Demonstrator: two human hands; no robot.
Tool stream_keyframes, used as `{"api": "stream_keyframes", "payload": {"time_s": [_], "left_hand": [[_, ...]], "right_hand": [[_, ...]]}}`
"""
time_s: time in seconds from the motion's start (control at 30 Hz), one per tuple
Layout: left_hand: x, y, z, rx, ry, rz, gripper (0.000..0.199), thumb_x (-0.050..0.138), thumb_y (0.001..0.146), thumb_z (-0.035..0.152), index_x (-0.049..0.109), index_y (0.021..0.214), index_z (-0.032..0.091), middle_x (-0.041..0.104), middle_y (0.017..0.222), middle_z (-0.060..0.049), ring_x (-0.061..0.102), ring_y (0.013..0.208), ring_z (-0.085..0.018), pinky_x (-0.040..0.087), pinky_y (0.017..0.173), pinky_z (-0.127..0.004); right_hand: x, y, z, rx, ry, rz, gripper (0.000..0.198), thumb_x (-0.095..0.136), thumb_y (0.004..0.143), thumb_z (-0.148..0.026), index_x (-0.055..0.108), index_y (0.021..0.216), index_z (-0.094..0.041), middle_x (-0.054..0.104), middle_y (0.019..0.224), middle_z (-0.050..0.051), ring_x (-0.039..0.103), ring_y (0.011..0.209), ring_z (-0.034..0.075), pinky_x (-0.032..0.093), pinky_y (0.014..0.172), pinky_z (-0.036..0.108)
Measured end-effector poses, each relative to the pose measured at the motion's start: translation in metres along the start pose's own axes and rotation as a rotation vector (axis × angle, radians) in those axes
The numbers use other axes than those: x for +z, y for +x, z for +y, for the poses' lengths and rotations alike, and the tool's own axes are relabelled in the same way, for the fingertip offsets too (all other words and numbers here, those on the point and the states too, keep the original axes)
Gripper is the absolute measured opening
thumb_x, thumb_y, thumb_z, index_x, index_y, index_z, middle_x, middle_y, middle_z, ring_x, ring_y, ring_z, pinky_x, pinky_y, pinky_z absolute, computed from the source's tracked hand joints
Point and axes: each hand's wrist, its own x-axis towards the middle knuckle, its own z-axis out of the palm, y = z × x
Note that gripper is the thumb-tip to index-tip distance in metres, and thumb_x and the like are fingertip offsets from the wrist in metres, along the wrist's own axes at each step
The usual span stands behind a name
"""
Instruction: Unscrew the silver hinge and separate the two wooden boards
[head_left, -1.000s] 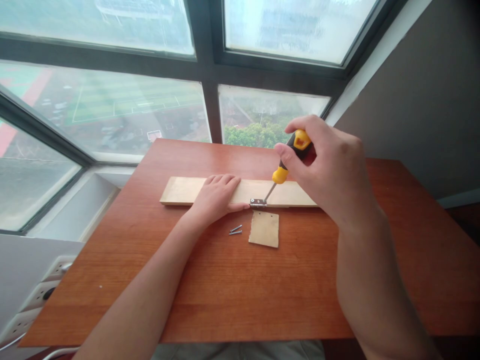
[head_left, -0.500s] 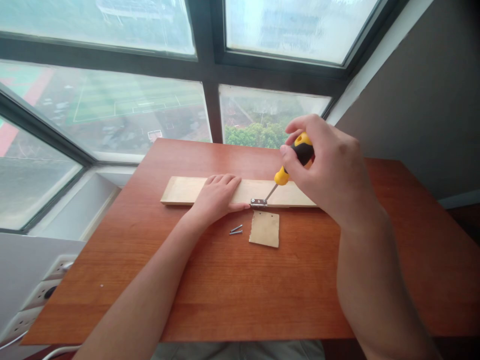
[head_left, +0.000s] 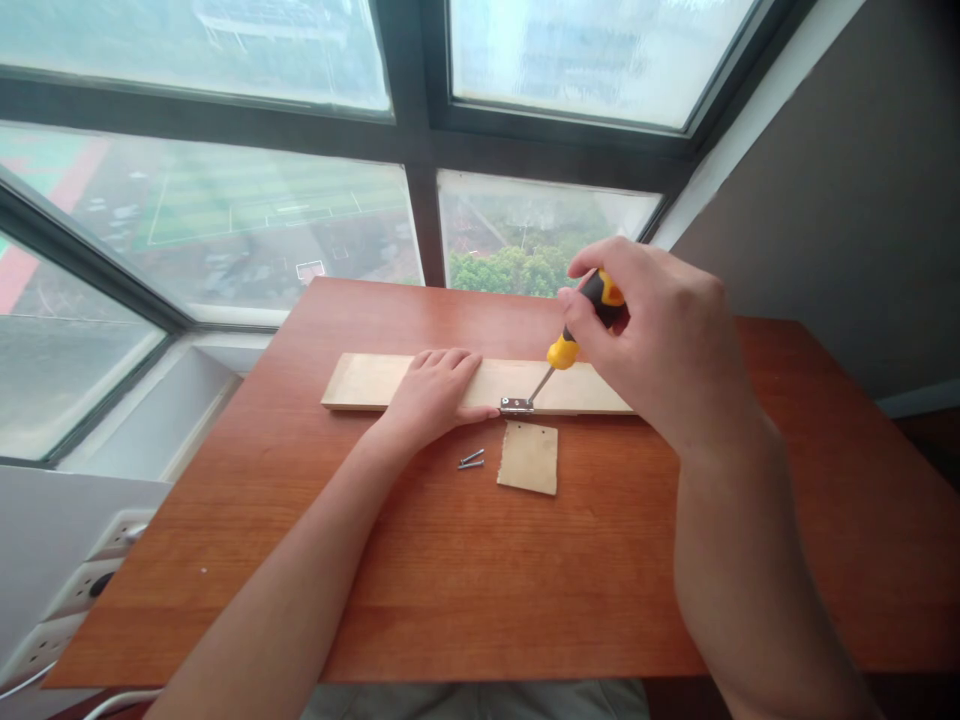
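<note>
The right hand [head_left: 660,330] grips a yellow-and-black screwdriver [head_left: 562,353] angled onto a hinge [head_left: 517,406], one screw [head_left: 506,401] apparently seated, at the near edge of a wooden board [head_left: 364,380] under the flattened left hand [head_left: 433,388], loose screws [head_left: 472,464] lying undriven on the desk [head_left: 487,580].

Screwdriver [head_left: 562,353]: your right hand [head_left: 660,335] covers part of the handle; tip too small to make out.
Board [head_left: 367,380]: right end hidden behind your right hand, a middle stretch under your left hand [head_left: 433,392].
Metal fitting [head_left: 516,405]: details too small to tell.
Your forearms [head_left: 292,560]: both cut off, near edge.
Sockets [head_left: 45,645]: cut off, left edge.
Field outside [head_left: 277,200]: hazy, far off.
</note>
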Motion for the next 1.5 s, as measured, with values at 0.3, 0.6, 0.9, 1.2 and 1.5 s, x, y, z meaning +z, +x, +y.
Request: {"api": "stream_keyframes", "payload": {"time_s": [0.3, 0.6, 0.9, 1.2, 1.5], "left_hand": [[0.0007, 0.0001, -0.0003, -0.013, -0.002, -0.007, 0.063, 0.059, 0.080, 0.065, 0.050, 0.125, 0.022, 0.058, 0.127, -0.012, 0.053, 0.117, -0.031, 0.035, 0.101, -0.042], [0.0010, 0.0001, -0.0005, -0.005, 0.002, -0.005, 0.065, 0.058, 0.081, 0.066, 0.050, 0.126, 0.020, 0.058, 0.127, -0.013, 0.053, 0.117, -0.031, 0.035, 0.101, -0.042], [-0.0006, 0.0002, 0.0002, -0.006, 0.005, -0.005, 0.065, 0.057, 0.080, 0.067, 0.050, 0.125, 0.020, 0.058, 0.128, -0.013, 0.053, 0.116, -0.031, 0.036, 0.101, -0.042], [0.0008, 0.0003, -0.0003, -0.004, 0.011, -0.009, 0.066, 0.056, 0.081, 0.067, 0.049, 0.126, 0.020, 0.058, 0.128, -0.013, 0.053, 0.117, -0.031, 0.034, 0.102, -0.042], [-0.0018, -0.0012, 0.0041, 0.002, 0.013, 0.002, 0.067, 0.057, 0.080, 0.068, 0.049, 0.126, 0.019, 0.057, 0.126, -0.014, 0.052, 0.116, -0.031, 0.035, 0.101, -0.042]], "right_hand": [[-0.0046, 0.0011, 0.0024, -0.028, 0.032, 0.011, 0.018, 0.055, 0.089, -0.038, 0.064, 0.097, -0.025, 0.067, 0.085, 0.003, 0.061, 0.078, 0.022, 0.046, 0.071, 0.038], [-0.0092, 0.0006, 0.0014, -0.120, 0.114, -0.066, 0.034, 0.052, 0.083, -0.012, 0.060, 0.114, -0.024, 0.064, 0.112, 0.005, 0.060, 0.098, 0.021, 0.049, 0.081, 0.034], [-0.0045, 0.0012, 0.0026, -0.111, 0.157, -0.015, 0.020, 0.050, 0.089, -0.018, 0.061, 0.103, -0.028, 0.068, 0.098, 0.000, 0.063, 0.091, 0.020, 0.049, 0.081, 0.036], [-0.0029, 0.0002, 0.0011, 0.022, 0.045, -0.038, 0.024, 0.053, 0.090, -0.037, 0.061, 0.108, -0.025, 0.067, 0.101, 0.005, 0.063, 0.086, 0.023, 0.049, 0.076, 0.039], [-0.0010, -0.0005, -0.0008, 0.001, 0.018, 0.002, 0.025, 0.054, 0.089, -0.031, 0.060, 0.113, -0.025, 0.070, 0.101, 0.002, 0.064, 0.086, 0.022, 0.046, 0.073, 0.036]]}}
